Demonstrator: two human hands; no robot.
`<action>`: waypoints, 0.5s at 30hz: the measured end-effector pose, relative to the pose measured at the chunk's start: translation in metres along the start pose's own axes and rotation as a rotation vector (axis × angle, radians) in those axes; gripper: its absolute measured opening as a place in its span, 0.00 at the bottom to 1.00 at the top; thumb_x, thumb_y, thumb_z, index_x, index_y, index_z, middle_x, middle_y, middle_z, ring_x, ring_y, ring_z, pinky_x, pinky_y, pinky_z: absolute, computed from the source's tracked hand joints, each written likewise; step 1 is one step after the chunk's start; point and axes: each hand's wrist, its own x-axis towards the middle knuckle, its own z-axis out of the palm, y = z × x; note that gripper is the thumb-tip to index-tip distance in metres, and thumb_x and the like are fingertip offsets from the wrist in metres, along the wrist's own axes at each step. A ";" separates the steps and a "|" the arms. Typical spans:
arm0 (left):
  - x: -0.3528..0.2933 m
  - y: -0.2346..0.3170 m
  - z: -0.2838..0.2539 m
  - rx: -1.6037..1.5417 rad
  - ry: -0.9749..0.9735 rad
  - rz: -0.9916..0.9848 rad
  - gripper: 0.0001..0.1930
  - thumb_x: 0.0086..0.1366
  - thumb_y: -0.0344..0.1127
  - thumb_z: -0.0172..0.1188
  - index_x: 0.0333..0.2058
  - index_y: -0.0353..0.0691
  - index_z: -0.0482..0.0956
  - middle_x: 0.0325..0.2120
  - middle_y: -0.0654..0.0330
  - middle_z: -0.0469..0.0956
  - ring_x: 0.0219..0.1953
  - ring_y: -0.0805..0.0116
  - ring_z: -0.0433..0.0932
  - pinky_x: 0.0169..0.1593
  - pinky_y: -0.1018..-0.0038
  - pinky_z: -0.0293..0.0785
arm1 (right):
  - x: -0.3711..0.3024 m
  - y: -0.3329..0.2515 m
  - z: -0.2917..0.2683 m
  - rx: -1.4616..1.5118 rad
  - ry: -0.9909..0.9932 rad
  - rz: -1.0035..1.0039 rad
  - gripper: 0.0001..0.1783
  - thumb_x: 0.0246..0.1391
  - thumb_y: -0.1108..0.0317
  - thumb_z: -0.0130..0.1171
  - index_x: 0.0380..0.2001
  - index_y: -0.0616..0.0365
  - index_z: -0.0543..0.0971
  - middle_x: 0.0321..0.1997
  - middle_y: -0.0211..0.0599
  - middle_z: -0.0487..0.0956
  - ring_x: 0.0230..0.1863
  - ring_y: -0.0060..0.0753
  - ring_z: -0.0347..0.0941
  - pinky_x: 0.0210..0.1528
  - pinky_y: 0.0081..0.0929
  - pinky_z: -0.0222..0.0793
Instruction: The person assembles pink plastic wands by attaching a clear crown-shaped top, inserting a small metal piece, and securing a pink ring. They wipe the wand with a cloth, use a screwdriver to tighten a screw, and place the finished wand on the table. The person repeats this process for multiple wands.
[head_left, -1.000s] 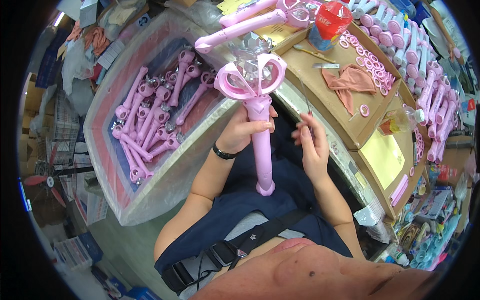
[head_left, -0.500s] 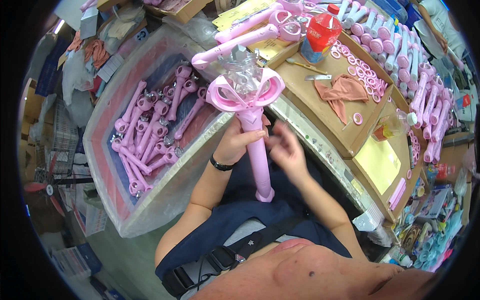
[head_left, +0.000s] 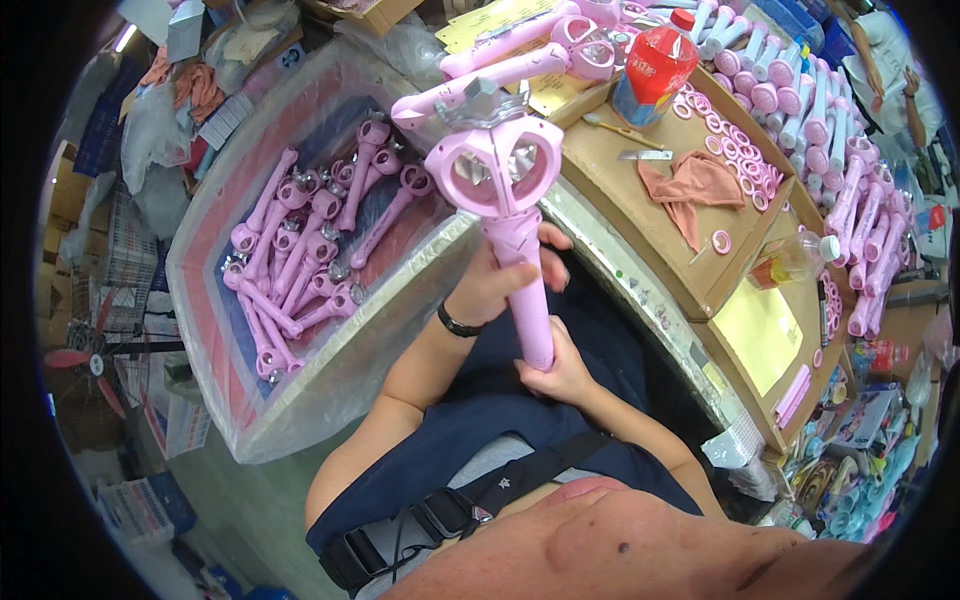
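Observation:
A pink light stick (head_left: 533,325) with a ringed head and a clear crown-like top stands nearly upright before my body. My left hand (head_left: 488,287) wraps round the upper part of its handle, thumb across the front and fingertips showing on the far side. At the handle's lower end, my right hand (head_left: 565,372) is closed on the base; some of its fingers are hidden behind it. To the left, several more pink light sticks (head_left: 325,210) lie heaped in a large plastic-lined bin (head_left: 330,345). Two others (head_left: 480,85) rest just beyond the one I hold.
At right, a cardboard tray (head_left: 640,215) bears pink rings (head_left: 745,160), a peach cloth (head_left: 690,195), a brush (head_left: 625,130) and a red-labelled bottle (head_left: 655,70). Behind it are piled sticks (head_left: 790,110). A lying clear bottle (head_left: 790,260) and yellow paper (head_left: 758,330) are nearer.
My right hand has moved down from beside the upper handle and taken hold of the base. The light stick has turned about its length, showing its head from another side, and its base has risen.

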 end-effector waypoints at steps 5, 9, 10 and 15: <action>-0.006 -0.008 0.007 -0.086 0.138 -0.045 0.12 0.56 0.35 0.57 0.34 0.32 0.69 0.27 0.58 0.71 0.24 0.72 0.74 0.29 0.75 0.73 | -0.001 0.005 0.002 0.035 -0.012 0.031 0.30 0.39 0.69 0.65 0.48 0.65 0.68 0.47 0.47 0.67 0.49 0.45 0.65 0.52 0.32 0.62; -0.006 -0.008 0.007 -0.107 0.121 -0.066 0.10 0.54 0.34 0.56 0.31 0.34 0.68 0.25 0.59 0.69 0.23 0.71 0.74 0.28 0.74 0.73 | -0.002 0.008 0.001 0.001 -0.046 -0.009 0.31 0.40 0.67 0.65 0.49 0.65 0.67 0.49 0.47 0.66 0.50 0.45 0.65 0.53 0.32 0.62; -0.006 -0.008 0.006 -0.116 0.112 -0.077 0.10 0.54 0.33 0.57 0.31 0.34 0.68 0.25 0.59 0.69 0.23 0.71 0.74 0.28 0.74 0.73 | -0.002 0.008 -0.001 -0.024 -0.052 -0.051 0.31 0.40 0.67 0.65 0.49 0.65 0.68 0.50 0.46 0.66 0.50 0.45 0.65 0.53 0.33 0.62; -0.009 -0.009 0.006 -0.162 0.087 -0.100 0.16 0.50 0.30 0.58 0.38 0.35 0.68 0.26 0.57 0.72 0.22 0.69 0.75 0.27 0.73 0.74 | 0.022 -0.006 -0.022 0.252 0.148 -0.141 0.27 0.50 0.63 0.60 0.51 0.64 0.67 0.51 0.42 0.64 0.51 0.36 0.66 0.55 0.33 0.61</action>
